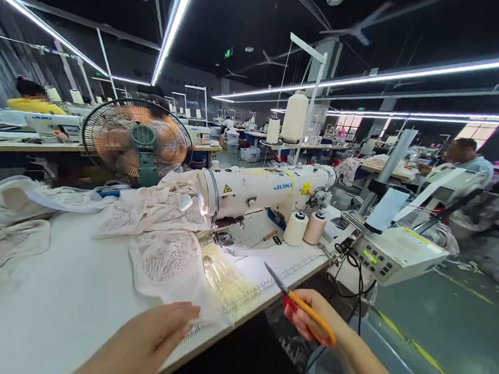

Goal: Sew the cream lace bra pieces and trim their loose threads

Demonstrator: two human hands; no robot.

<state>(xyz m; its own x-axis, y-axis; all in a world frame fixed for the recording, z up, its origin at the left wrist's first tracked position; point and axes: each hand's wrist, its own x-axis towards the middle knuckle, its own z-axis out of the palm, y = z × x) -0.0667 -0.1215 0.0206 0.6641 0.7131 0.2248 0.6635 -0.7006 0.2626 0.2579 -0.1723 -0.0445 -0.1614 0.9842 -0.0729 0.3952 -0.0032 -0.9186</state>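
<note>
My right hand [321,304] grips a pair of scissors [298,300] with orange and red handles, just off the table's front edge. The blades point up and away, toward the sewing machine. My left hand [157,333] lies flat with fingers stretched out, its tips beside a pale lace garment piece [169,264]. Whether those tips press on the sheer cloth, I cannot tell. Right of the lace, a crumpled clear plastic bag [223,268] with something pale yellow spreads across a printed ruler strip. Behind these stands a white JUKI sewing machine [258,189], its lamp lit near the needle.
More lace pieces [118,210] are heaped left of the machine. Two thread cones [295,228] stand at its front right. A fan [137,140] is behind the table. At right, a control box [397,251] has dangling cables. Other people sit at machines farther off.
</note>
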